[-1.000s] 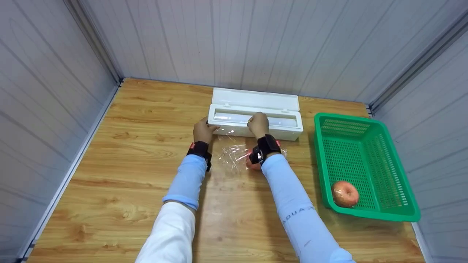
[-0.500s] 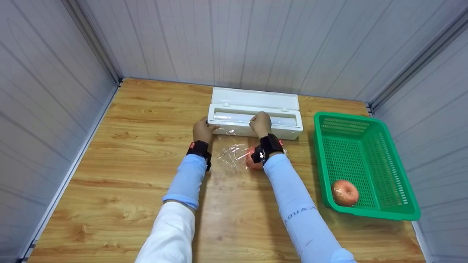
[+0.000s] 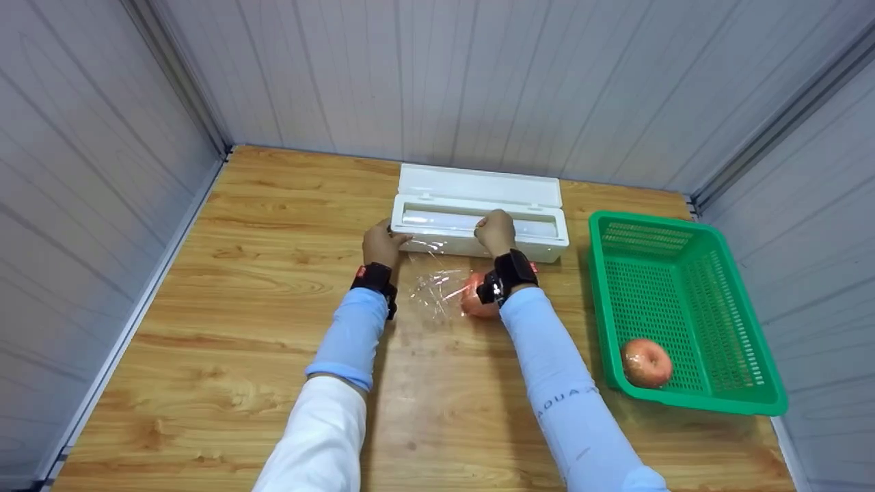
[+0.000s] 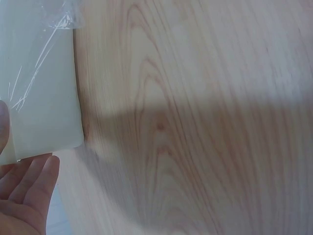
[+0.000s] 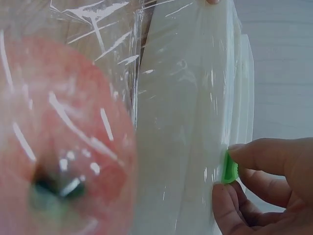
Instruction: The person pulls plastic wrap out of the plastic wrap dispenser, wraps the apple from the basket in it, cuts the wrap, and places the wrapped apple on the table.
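A white cling film dispenser stands at the back of the table with its lid flipped up and the film roll showing inside. My left hand grips its left end, thumb on the front and fingers against the end wall. On the front top edge, my right hand pinches a small green slide cutter between thumb and fingers. A sheet of cling film hangs from that edge down to the table. An apple lies under the film, partly hidden by my right wrist.
To the right stands a green plastic basket; a film-wrapped apple sits in its near left corner. Panel walls enclose the wooden table at the back and both sides.
My right hand has slid a little to the right along the dispenser's edge with the slide cutter, uncovering more of the apple. The left hand has kept its place.
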Demonstrator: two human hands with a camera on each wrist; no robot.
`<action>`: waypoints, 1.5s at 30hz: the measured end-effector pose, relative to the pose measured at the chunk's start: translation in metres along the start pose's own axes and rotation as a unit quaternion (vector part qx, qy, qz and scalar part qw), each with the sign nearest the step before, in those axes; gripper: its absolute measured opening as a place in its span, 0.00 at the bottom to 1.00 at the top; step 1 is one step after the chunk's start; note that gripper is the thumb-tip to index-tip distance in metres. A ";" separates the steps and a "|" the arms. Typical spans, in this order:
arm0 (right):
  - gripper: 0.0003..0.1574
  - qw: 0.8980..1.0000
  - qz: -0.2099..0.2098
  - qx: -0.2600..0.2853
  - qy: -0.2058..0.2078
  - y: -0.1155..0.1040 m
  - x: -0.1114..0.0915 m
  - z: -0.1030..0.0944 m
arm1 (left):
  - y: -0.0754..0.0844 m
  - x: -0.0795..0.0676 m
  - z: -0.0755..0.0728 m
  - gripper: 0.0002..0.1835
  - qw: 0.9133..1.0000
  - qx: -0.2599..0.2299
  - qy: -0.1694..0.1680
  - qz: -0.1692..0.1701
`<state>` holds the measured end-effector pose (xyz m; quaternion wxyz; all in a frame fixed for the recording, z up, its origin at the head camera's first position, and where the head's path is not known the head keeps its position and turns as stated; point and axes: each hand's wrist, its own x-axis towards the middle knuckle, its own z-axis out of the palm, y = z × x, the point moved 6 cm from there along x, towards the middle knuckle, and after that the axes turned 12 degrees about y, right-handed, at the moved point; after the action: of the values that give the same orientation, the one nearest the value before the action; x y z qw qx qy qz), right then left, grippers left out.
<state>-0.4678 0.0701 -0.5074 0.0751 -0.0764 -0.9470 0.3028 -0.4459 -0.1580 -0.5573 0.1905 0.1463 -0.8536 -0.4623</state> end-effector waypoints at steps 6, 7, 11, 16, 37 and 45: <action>0.22 1.000 0.004 -0.003 0.020 0.017 0.004 -0.014 | -0.001 0.001 -0.004 0.19 1.000 -0.003 -0.002 -0.008; 0.22 1.000 0.006 0.000 0.021 0.020 0.004 -0.016 | -0.001 0.002 -0.005 0.19 1.000 -0.005 0.001 -0.010; 0.20 1.000 0.013 0.010 0.016 0.032 0.004 -0.020 | -0.004 0.000 -0.009 0.19 1.000 -0.011 0.005 -0.022; 0.22 1.000 0.011 0.002 0.011 0.041 0.005 -0.023 | -0.007 -0.002 -0.007 0.18 1.000 -0.009 0.000 -0.026; 0.18 0.998 0.044 -0.022 0.028 0.066 0.013 -0.049 | 0.000 -0.001 0.000 0.21 1.000 -0.012 -0.005 -0.009; 0.08 0.996 0.059 -0.063 0.035 0.074 0.007 -0.053 | 0.000 -0.002 0.001 0.19 1.000 -0.016 -0.008 -0.010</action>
<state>-0.4570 0.1608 -0.5072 0.0850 -0.1468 -0.9550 0.2432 -0.4445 -0.1565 -0.5580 0.1812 0.1483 -0.8460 -0.4790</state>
